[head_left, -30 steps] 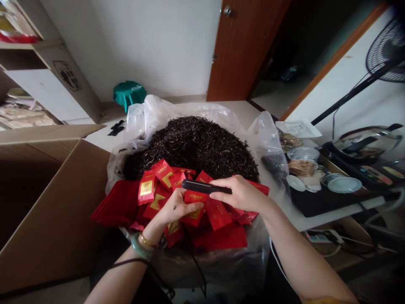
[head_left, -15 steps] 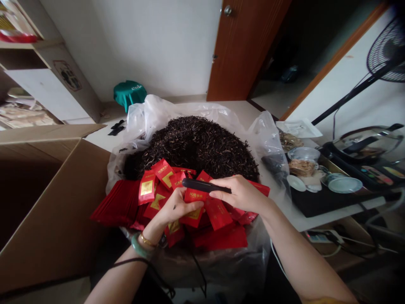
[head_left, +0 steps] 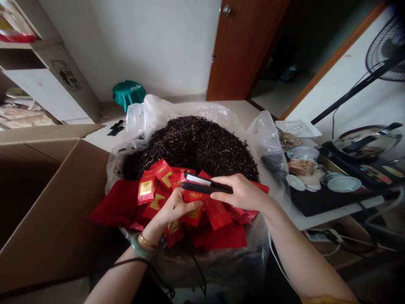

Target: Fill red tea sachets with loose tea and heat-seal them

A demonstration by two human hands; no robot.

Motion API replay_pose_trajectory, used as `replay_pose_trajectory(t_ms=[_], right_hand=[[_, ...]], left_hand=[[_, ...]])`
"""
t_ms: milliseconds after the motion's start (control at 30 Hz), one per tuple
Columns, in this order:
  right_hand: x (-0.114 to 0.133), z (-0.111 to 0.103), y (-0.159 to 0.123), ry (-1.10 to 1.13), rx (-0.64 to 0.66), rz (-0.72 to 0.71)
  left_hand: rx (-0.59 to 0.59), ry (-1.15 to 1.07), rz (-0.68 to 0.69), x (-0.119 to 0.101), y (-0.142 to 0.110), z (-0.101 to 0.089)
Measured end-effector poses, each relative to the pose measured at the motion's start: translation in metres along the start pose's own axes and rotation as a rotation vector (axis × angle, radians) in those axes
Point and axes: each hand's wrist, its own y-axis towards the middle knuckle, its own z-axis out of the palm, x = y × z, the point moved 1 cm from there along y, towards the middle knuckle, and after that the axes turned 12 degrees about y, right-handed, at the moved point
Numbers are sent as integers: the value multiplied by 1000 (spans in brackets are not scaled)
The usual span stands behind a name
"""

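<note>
My left hand (head_left: pixel 177 207) pinches a small red packet (head_left: pixel 193 196) with gold print, held upright over a heap of the same red packets (head_left: pixel 218 228). My right hand (head_left: pixel 243 192) grips a black clamp-style sealer (head_left: pixel 202 184); its two arms stand slightly apart, showing a pale inner strip, right at the packet's top edge. Behind the packets lies a big mound of dark loose tea leaves (head_left: pixel 196 143) in a clear plastic bag (head_left: pixel 268 135). A green bangle and a gold bracelet sit on my left wrist.
An open cardboard box (head_left: pixel 47 202) stands at the left. At the right a black tray (head_left: pixel 319 198) carries bowls, cups and a kettle. A standing fan (head_left: pixel 386 46), a green stool (head_left: pixel 128 93) and a brown door (head_left: pixel 243 46) are farther back.
The sealer's arms were pressed together on the packet's top before; now they have parted a little. Both hands stay in nearly the same place.
</note>
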Motion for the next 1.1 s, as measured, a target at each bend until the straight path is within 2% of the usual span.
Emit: replay_pose_trajectory(t_ms=[367,533,767,933,1100], right_hand=[[-3,7,2,-46,-26,-48],[-6,8,2,-46,-36,-62],[-6,9,3,-66,-11,-63],[-3,7,4,-31,2,0],[-13,-10,2,-45,-157,39]], left_hand=[[68,-79,-108,-3,-1,3],[4,-31,-97,-7,-1,3],[-204,-52,-70,-5,3,2],[-252,-50,-62,-2,4,1],[-281,-134,-120,-1,4,2]])
